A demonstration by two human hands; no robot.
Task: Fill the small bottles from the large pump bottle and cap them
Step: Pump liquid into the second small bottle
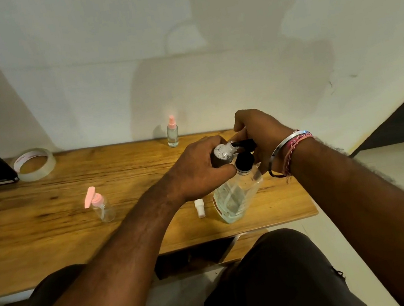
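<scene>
Left hand grips a small bottle at the black nozzle; right hand presses the pump bottle. Keep the mouth under the spout, pump slowly.

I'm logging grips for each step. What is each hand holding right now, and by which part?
The left hand grips a small bottle round its body. The right hand rests on the large pump bottle's black pump head.
</scene>
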